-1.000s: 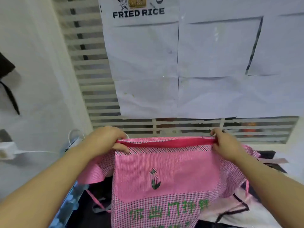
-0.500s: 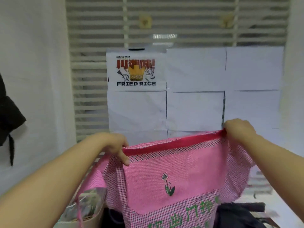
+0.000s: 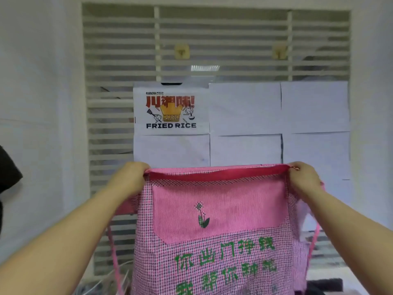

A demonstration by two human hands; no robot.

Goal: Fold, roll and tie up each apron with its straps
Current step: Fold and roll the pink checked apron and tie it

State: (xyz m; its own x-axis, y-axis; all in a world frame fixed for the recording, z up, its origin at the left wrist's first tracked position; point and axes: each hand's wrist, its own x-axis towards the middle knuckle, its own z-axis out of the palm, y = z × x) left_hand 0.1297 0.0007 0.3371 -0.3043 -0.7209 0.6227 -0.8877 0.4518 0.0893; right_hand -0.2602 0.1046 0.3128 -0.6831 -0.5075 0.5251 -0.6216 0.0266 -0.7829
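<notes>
Right now both hands are holding a pink checked apron (image 3: 219, 220) up in the air in front of a slatted window (image 3: 212, 39), and it is hanging flat between them. The left hand (image 3: 129, 179) is pinching the top left corner, its fingers curling tightly over the end of the red band (image 3: 217, 174) along the top edge. The right hand (image 3: 304, 179) is gripping the top right corner the same way, with its knuckles facing the camera. The fingertips of both hands are tucking behind the cloth, so they are staying out of sight. A thin pink strap (image 3: 114, 258) is hanging down under the left forearm and a second strap (image 3: 313, 245) is dangling on the right; both are running out of view at the bottom. The lower part of the apron is being cut off too, along with its last row of green characters. Behind it, a fried rice poster (image 3: 171, 111) and plain white sheets (image 3: 314, 107) are covering part of the window. A dark shape (image 3: 8, 171) is poking in at the left edge, too cropped to make out.
</notes>
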